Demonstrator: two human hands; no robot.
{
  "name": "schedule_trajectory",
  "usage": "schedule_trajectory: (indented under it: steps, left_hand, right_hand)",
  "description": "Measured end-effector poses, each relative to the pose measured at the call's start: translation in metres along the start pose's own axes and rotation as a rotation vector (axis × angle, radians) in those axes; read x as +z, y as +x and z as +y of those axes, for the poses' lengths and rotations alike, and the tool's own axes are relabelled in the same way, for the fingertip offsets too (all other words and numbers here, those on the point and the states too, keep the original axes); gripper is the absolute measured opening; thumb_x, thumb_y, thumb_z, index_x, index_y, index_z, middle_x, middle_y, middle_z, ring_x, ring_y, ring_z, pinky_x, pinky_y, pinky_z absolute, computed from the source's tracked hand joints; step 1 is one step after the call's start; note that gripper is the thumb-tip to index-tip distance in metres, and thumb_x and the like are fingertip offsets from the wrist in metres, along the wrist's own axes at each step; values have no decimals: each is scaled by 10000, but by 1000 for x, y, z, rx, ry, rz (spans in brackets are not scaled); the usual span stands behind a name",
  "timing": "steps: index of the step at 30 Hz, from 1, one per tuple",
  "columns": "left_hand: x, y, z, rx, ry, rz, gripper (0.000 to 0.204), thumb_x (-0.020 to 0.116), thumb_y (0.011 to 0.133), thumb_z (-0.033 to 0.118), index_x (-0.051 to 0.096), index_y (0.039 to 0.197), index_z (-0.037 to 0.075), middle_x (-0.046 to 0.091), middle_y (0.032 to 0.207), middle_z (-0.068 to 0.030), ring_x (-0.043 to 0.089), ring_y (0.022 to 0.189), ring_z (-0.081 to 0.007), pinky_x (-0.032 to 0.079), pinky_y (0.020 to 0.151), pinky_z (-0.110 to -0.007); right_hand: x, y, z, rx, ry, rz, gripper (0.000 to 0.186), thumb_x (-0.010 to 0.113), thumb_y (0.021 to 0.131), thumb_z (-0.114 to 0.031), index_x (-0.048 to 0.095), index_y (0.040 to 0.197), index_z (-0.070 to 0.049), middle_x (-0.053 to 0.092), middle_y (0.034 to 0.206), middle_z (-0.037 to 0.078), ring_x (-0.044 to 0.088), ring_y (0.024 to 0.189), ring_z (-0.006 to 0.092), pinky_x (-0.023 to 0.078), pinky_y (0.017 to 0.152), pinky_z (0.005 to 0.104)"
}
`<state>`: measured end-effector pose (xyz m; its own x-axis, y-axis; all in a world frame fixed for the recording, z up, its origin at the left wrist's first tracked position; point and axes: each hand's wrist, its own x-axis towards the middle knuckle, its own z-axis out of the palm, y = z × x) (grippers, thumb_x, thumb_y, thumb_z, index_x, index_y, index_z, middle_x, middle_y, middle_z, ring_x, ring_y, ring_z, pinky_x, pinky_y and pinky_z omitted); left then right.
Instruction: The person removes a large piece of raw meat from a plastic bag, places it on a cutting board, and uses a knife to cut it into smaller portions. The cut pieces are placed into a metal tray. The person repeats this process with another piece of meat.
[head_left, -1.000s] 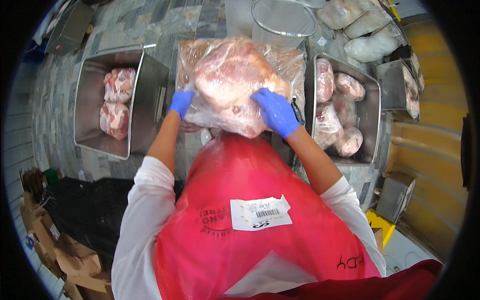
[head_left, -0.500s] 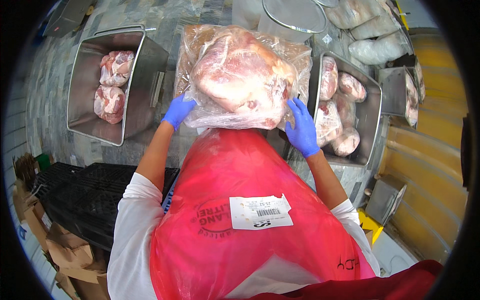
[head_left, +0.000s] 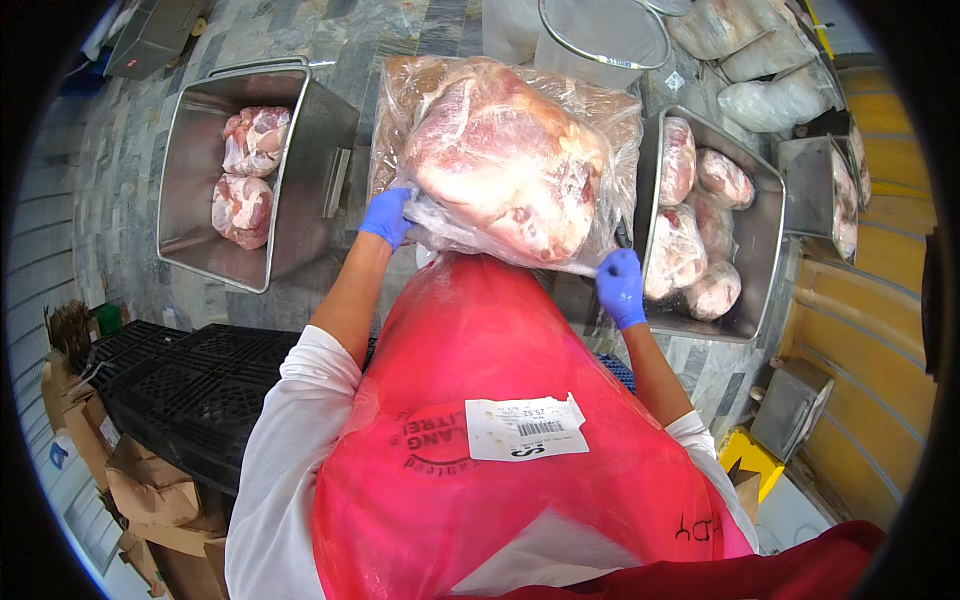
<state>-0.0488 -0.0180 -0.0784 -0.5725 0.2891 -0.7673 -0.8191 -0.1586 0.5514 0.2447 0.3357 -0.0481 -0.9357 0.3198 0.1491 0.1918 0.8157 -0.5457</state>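
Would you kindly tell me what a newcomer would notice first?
Probably the large pink meat piece at top centre, with clear plastic around it held by the blue-gloved left hand and right hand. Next, the red apron fills the lower middle. A metal bin with smaller meat pieces stands at left, another at right.
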Motion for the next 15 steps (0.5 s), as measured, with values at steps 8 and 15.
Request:
schedule_trajectory:
  steps: [8, 15]
  left_hand:
    - [-7, 33, -24, 196, 428, 124, 233, 550, 941, 201, 695, 974, 21, 700, 929, -182, 665, 860, -283, 521, 729, -447]
    - [-17, -1, -13, 551, 1412, 9, 320, 566, 895, 261, 690, 993, -17, 690, 924, -215, 655, 873, -291, 494, 776, -433]
  right_hand:
    - [31, 65, -30, 1234, 1670, 231, 212, 570, 898, -286, 630, 907, -83, 587, 751, 14, 514, 602, 188, 458, 596, 349]
    - [48, 75, -42, 1053, 1460, -197, 441, 474, 1033, -331, 555, 1378, -68, 644, 1316, 110, 638, 1166, 258, 528, 991, 437]
